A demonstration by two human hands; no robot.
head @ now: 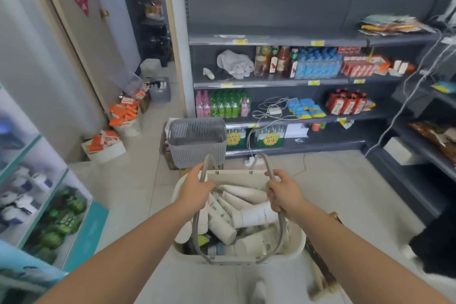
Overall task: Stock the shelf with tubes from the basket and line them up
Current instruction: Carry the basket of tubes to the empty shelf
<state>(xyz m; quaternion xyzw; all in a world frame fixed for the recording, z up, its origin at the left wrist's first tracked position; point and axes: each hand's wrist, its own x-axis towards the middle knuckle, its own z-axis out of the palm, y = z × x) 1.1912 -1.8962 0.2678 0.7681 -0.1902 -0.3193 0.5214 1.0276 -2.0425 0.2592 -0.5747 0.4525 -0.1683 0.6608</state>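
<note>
Tubes (256, 216) in basket (234, 176), 2 hands (195, 191) gripping handles (283, 232)

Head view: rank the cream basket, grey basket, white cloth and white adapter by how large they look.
1. Cream basket, though it is nearest the camera.
2. Grey basket.
3. White cloth, farther back, so its true size is unsure.
4. White adapter.

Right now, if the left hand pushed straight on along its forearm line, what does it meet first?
Probably the grey slotted plastic basket standing just beyond the cream plastic basket of tubes. The left hand grips that basket's grey handle; depth is unclear.
</note>
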